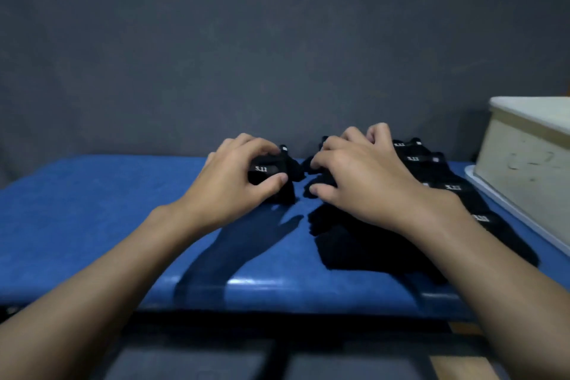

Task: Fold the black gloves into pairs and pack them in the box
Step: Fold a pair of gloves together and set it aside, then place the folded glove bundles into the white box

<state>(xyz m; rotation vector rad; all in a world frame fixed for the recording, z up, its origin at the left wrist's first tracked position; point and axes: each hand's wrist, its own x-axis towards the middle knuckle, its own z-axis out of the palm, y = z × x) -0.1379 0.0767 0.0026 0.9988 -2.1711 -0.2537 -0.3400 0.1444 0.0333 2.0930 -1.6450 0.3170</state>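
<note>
left hand grips folded glove | right hand pinches glove pile | box contents hidden

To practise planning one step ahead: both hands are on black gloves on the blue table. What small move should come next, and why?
Probably the left hand should lift its glove bundle toward the box on the right: it grips a compact bundle, while the right hand holds loose gloves not yet packed.

head cam | wide-angle | faces fwd+down | close over blue table | grey wall behind
</note>
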